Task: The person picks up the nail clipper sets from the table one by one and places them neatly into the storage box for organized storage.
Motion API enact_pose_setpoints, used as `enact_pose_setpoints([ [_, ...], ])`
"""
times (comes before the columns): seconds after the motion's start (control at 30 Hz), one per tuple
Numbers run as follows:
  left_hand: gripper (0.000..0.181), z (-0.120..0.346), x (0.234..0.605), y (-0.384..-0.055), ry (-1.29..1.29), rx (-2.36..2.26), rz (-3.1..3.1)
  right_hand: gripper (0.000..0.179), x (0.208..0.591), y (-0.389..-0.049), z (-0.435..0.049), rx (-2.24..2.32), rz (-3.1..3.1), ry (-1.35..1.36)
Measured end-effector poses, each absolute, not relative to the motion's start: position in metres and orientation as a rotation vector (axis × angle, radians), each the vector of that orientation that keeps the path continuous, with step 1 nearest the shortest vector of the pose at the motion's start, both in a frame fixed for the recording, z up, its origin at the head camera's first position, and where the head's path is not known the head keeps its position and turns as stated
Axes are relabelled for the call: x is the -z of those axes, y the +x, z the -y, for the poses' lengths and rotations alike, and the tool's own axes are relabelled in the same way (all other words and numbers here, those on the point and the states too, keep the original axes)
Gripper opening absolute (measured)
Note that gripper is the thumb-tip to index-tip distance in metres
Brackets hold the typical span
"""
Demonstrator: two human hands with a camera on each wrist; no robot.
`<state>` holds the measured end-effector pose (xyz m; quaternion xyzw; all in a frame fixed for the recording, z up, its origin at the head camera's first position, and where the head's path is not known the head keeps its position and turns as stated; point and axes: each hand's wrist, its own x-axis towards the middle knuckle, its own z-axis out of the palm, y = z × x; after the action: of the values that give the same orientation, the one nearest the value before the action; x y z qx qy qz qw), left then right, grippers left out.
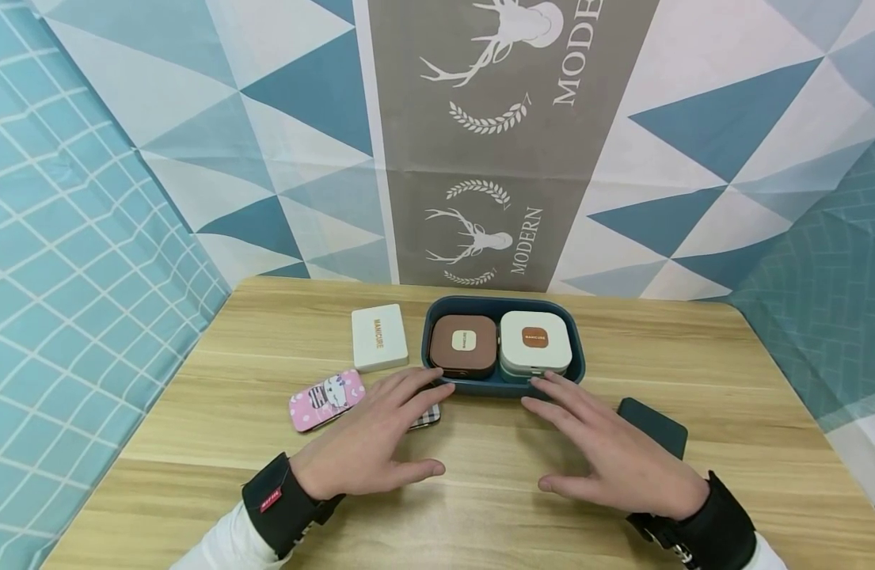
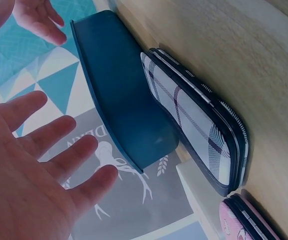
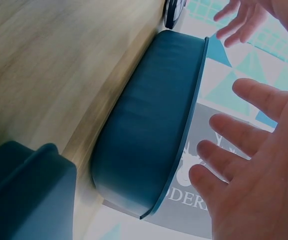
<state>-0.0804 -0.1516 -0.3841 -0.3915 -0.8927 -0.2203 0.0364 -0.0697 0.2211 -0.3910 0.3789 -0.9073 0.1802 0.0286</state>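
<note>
My left hand (image 1: 373,443) hovers over the table with its fingers spread and relaxed, near the front left of a dark blue tray (image 1: 473,388). At the tray's front right, my right hand (image 1: 608,455) is held the same way; neither hand grips anything. Inside the tray, a brown square manicure case (image 1: 447,348) lies beside a white one (image 1: 511,336), which appears to rest on a pale green piece. A plaid manicure case (image 2: 188,120), mostly hidden by my left hand in the head view, lies in front of the tray.
To the tray's left lies a white box (image 1: 369,336) lettered MANICURE, with a pink cartoon case (image 1: 312,405) in front of it. A dark green case (image 1: 658,423) is on the right, partly behind my right hand. Patterned cloth (image 1: 466,150) hangs behind the wooden table (image 1: 216,396).
</note>
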Motion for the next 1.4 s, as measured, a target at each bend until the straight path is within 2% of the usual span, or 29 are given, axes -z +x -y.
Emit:
enact_pose_setpoints([
  [0.73,0.092,0.161,0.377,-0.091,-1.136,0.648,2.721,0.091,0.389,-0.07,-0.221,-0.546,2.793,1.164],
  [1.4,0.09,0.182,0.368,-0.137,-1.027,0.609,2.745,0.093,0.391,-0.069,-0.221,-0.552,2.788,1.165],
])
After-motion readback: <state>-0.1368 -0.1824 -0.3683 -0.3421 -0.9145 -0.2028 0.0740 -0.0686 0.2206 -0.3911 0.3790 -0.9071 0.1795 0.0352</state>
